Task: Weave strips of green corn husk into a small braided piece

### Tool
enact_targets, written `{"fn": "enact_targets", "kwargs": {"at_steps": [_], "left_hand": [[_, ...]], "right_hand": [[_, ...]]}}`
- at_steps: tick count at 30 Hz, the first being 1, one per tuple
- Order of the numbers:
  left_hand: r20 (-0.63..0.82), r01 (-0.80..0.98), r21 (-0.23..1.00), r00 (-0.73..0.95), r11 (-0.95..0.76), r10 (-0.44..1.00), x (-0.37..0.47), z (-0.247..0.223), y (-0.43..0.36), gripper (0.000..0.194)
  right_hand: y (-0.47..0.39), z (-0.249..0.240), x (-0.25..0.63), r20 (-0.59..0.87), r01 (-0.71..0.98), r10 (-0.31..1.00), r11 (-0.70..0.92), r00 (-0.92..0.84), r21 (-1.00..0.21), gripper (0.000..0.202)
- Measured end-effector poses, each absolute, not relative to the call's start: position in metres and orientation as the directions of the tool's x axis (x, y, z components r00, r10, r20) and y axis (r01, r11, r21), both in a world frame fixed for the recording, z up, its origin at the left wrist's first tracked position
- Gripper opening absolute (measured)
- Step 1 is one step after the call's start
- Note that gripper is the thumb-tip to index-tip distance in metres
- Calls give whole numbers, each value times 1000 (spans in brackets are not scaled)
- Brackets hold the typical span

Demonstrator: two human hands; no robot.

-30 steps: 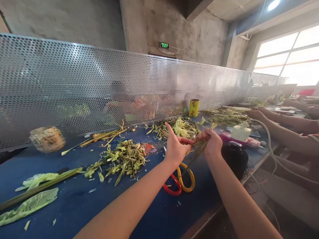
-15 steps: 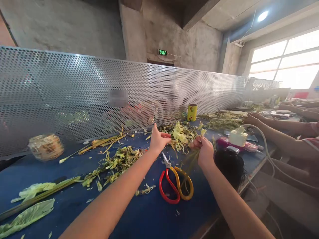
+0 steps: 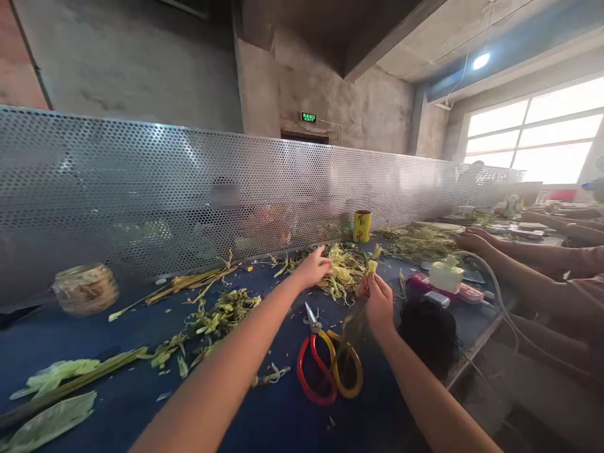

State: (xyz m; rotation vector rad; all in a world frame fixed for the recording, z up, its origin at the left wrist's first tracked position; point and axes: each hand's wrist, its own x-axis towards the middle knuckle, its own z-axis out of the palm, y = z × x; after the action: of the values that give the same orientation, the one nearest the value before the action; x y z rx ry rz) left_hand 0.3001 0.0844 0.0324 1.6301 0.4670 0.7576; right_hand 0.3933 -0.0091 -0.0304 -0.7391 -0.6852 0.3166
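My left hand reaches to the near edge of a heap of pale yellow-green shredded plant strips, its fingers apart and nothing visible in them. To the right, my right hand pinches a pale green plant stalk that pokes up above the fingertips. Thin blurred strands hang below that hand. Scissors with one red and one yellow handle lie on the blue table between my forearms, blades pointing away from me.
Dried greens and long stalks lie left, near a jar. A yellow can stands by the perforated metal screen. At right are a black hairy bundle, a power strip with a charger and a co-worker's arms.
My left hand has swung right, closer to the plant heap. The right hand has shifted slightly left with the stalk. The view has tilted up a little.
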Motion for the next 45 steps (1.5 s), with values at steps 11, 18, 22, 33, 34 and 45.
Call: {"fn": "enact_targets", "kwargs": {"at_steps": [11, 18, 22, 33, 34, 45], "left_hand": [[100, -177, 983, 700, 36, 707, 135, 52, 1, 40], [159, -5, 972, 753, -236, 639, 96, 38, -20, 35], [140, -19, 981, 757, -193, 638, 77, 30, -20, 41], [226, 218, 918, 396, -330, 890, 22, 8, 1, 70], [237, 248, 903, 392, -350, 889, 21, 5, 1, 68], [76, 162, 966, 570, -203, 818, 30, -14, -6, 67]], "right_hand": [[-51, 37, 338, 628, -181, 520, 833, 579, -523, 36], [-41, 52, 241, 569, -494, 805, 568, 168, -658, 32], [-24, 46, 204, 527, -563, 845, 478, 87, -674, 31], [22, 42, 181, 467, -648, 809, 574, 355, -501, 28], [25, 39, 180, 429, -661, 822, 562, 376, -497, 28], [21, 36, 183, 242, -653, 850, 516, 467, -554, 26]]}}
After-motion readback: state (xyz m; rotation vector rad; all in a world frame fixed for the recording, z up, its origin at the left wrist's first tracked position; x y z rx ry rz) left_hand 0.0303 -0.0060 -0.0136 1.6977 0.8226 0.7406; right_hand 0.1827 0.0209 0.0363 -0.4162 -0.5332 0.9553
